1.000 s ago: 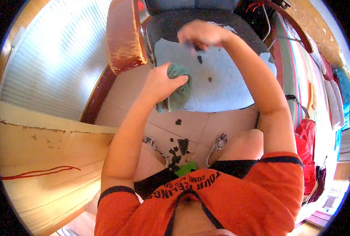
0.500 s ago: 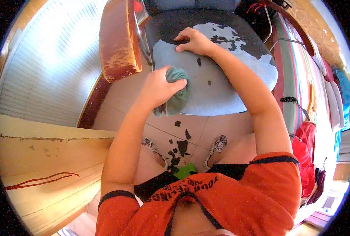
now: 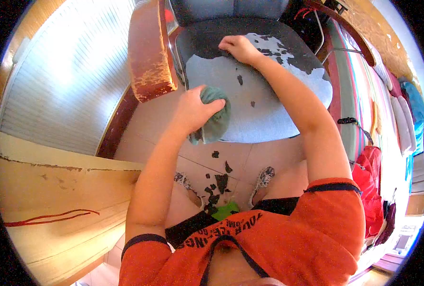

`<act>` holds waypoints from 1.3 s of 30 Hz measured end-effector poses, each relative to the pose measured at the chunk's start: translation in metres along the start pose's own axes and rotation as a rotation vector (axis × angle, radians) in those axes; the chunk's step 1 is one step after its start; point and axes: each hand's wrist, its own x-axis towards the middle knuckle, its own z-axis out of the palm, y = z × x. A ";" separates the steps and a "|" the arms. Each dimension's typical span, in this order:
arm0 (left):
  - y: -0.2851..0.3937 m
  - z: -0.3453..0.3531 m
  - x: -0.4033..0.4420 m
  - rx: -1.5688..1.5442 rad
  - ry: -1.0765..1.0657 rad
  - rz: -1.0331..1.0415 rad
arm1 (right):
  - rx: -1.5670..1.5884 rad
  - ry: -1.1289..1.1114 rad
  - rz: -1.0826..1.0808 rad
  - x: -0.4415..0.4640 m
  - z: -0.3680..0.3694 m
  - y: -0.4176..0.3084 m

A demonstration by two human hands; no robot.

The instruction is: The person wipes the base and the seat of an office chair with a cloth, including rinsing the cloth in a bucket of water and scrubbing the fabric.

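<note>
My left hand (image 3: 195, 110) is closed round a bunched green cloth (image 3: 215, 114) at the front left edge of the chair seat (image 3: 264, 117). The seat's dark covering (image 3: 200, 38) has peeled away over the front, where a pale blue-grey layer shows. Fingers pressed together, my right hand (image 3: 238, 48) rests at the border between the dark covering and the pale layer. Whatever its fingertips pinch is too small to make out. Two dark flakes (image 3: 240, 79) lie on the pale part.
Several dark scraps (image 3: 221, 182) lie on the tiled floor between my feet, near a green object (image 3: 225, 210). A worn wooden armrest (image 3: 150, 57) stands left of the seat. On the right is a striped bed cover (image 3: 347, 95) with a red bag (image 3: 368, 190).
My right hand has come down onto the seat, and its fingers have gone from apart to closed. A dark scrap has appeared on the floor. The left hand keeps the cloth.
</note>
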 end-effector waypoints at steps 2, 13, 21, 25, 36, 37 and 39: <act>-0.003 -0.001 0.006 -0.034 -0.056 -0.011 | 0.341 0.029 0.195 -0.006 -0.008 0.000; 0.009 -0.002 -0.002 -0.011 -0.021 0.012 | -0.307 0.074 -0.435 0.001 0.003 0.003; 0.010 -0.005 -0.002 -0.092 -0.050 -0.009 | 0.130 0.169 0.217 0.006 -0.010 0.001; 0.006 -0.001 0.001 -0.079 -0.056 -0.007 | 0.103 -0.046 -0.152 -0.013 0.002 -0.019; 0.008 -0.001 0.001 -0.086 -0.106 -0.022 | -0.130 -0.060 -0.540 0.000 0.004 -0.014; 0.005 0.002 0.001 -0.056 -0.073 0.001 | -0.129 -0.057 -0.540 -0.001 0.004 -0.017; 0.002 0.004 0.002 -0.025 -0.040 0.025 | -0.296 -0.060 -0.565 -0.001 0.001 -0.023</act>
